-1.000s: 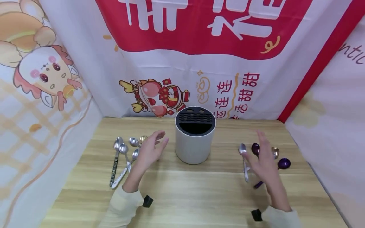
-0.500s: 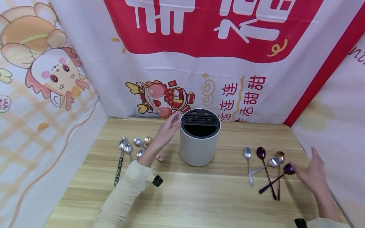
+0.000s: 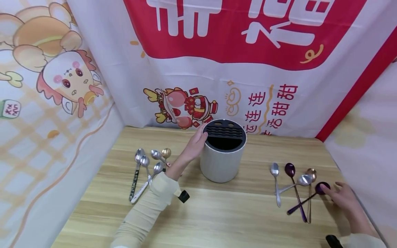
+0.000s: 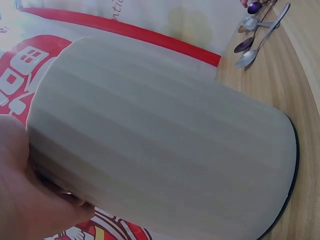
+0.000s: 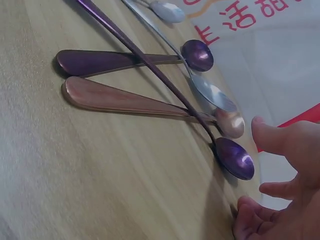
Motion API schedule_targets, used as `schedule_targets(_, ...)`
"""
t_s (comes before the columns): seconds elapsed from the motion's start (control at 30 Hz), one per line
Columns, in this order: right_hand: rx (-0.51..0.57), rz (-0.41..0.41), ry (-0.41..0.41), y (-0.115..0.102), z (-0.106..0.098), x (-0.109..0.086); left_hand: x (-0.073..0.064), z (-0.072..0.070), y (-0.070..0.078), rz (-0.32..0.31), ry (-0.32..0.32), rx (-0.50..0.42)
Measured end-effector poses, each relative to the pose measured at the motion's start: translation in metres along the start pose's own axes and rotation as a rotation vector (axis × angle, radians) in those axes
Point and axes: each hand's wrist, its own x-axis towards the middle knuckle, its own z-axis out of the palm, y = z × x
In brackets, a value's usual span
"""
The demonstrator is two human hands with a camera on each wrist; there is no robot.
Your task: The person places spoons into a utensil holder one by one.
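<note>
The left hand [image 3: 195, 143] touches the nine o'clock side of a white utensil holder [image 3: 218, 167], its thumb by the rim; whether it grips or merely rests there I cannot tell. The right hand [image 3: 345, 198] holds nothing: its thumb and fingers are apart, the lower fingers bent, at about four o'clock from the bowl of the near purple spoon [image 5: 235, 159]. The right wrist view shows a gap between thumb and bowl.

The holder stands upright on the wood-grain table [image 3: 229, 220], its black slotted insert [image 3: 224, 134] uppermost. Toward four o'clock from it lie five spoons. The near purple spoon crosses over the rose-gold spoon [image 5: 125, 102] and the dark purple spoon [image 5: 105, 61], while two silver spoons [image 3: 274, 168] lie toward the holder, handles overlapping.

Toward eight o'clock lies a second cluster: a black-handled spoon [image 3: 134, 179], a white-handled spoon [image 3: 142, 189], a gold-bowled spoon [image 3: 166, 153] and other silver ones. The left sleeve [image 3: 145, 210] reaches past them, hiding part of this group. A red-and-white curtain [image 3: 242, 41] hangs at twelve o'clock behind the holder.

Half a second ago the right hand was raised, farther from the purple bowl; it has come down beside it. The right-hand spoons keep their arrangement.
</note>
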Motion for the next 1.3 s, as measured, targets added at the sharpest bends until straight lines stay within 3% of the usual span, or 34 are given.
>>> schedule_targets(0.13,-0.078,-0.019,0.084,0.002,0.001,0.003,-0.001,0.003,0.001,0.006,0.010,0.012)
schedule_targets(0.37,-0.088,-0.009,0.141,0.002,0.004,0.002,-0.003,0.002,0.002,0.018,-0.009,0.015)
schedule_targets(0.63,-0.133,-0.029,0.260,0.000,0.010,0.006,-0.001,0.002,0.001,0.028,0.004,0.049)
schedule_targets(0.77,-0.120,-0.053,0.283,0.000,0.011,0.004,-0.001,0.002,0.002,0.037,0.000,0.049)
schedule_targets(1.0,-0.067,-0.089,0.247,0.000,0.006,-0.001,-0.001,0.001,0.002,0.008,-0.010,0.039)
schedule_targets(1.1,0.041,-0.115,0.225,0.002,0.006,-0.004,-0.001,0.002,0.001,0.023,-0.006,0.032)
schedule_targets(1.27,0.421,-0.131,0.141,-0.005,0.003,-0.016,0.001,0.003,0.001,0.051,-0.004,0.026)
schedule_targets(1.3,0.453,-0.140,0.144,-0.007,0.002,-0.019,0.001,0.003,0.001,0.044,-0.008,0.024)
